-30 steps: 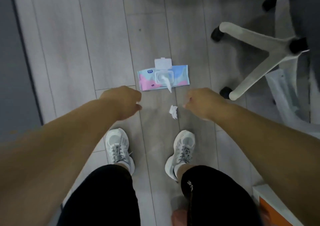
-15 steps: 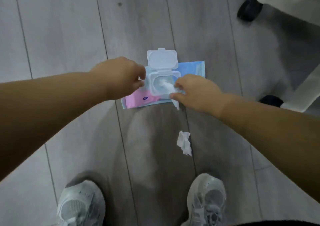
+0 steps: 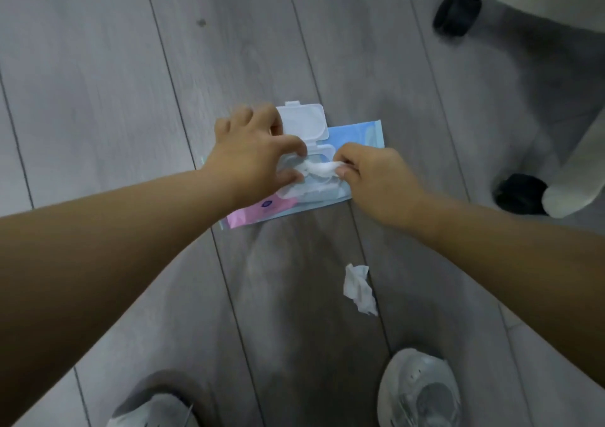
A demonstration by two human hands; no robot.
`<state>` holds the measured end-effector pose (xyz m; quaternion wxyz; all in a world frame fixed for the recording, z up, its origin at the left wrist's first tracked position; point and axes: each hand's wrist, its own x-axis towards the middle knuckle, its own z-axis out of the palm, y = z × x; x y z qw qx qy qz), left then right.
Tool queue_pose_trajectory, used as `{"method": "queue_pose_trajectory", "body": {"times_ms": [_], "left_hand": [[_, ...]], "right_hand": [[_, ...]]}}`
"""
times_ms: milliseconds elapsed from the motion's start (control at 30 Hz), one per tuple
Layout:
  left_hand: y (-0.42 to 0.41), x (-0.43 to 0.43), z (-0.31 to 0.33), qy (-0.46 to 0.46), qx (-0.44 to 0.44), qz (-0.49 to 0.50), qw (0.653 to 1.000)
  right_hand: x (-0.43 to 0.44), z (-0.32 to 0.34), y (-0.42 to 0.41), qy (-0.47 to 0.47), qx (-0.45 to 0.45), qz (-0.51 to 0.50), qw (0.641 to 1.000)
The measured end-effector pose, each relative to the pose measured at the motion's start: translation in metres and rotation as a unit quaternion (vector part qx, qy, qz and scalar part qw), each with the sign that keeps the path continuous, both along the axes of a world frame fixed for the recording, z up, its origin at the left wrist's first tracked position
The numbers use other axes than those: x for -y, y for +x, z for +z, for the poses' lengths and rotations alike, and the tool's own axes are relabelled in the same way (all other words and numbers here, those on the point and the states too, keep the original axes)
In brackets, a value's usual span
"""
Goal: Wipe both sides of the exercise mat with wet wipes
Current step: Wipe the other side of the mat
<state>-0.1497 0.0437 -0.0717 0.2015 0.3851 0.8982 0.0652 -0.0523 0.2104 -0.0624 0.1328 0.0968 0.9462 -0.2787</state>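
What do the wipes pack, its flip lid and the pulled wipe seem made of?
Wipes pack: likely thin plastic film, glossy; printed pink and blue, sealed edges. Flip lid: rigid white plastic, smooth; moulded rim and tab. Wet wipe: probably nonwoven fabric, matte white; it bunches into a strand where the right hand pinches it.

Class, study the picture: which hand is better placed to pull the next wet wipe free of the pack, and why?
Right. The right hand pinches the wet wipe at the opening, while the left hand presses the wet wipes pack down, steadying it.
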Motion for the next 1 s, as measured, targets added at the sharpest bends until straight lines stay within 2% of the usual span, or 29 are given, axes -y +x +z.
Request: {"method": "queue_pose_trajectory", "body": {"times_ms": [233, 367, 567, 833, 1000], "left_hand": [[0.006, 0.010, -0.003, 0.034, 0.002, 0.007, 0.999], [0.006, 0.009, -0.007, 0.012, 0.013, 0.010, 1.000], [0.010, 0.015, -0.002, -0.030, -0.004, 0.027, 0.999], [0.014, 0.015, 0.000, -0.059, -0.045, 0.010, 0.997], [0.013, 0.021, 0.001, -0.080, -0.047, 0.027, 0.995]], "right_hand": [[0.009, 0.014, 0.009, -0.063, -0.022, -0.064, 0.996], [0.009, 0.021, 0.004, -0.081, -0.016, -0.112, 0.990], [0.000, 0.037, 0.002, -0.015, -0.013, -0.122, 0.992], [-0.004, 0.040, 0.013, -0.071, 0.013, -0.179, 0.981], [-0.019, 0.033, 0.021, -0.025, 0.047, -0.191, 0.980]]}}
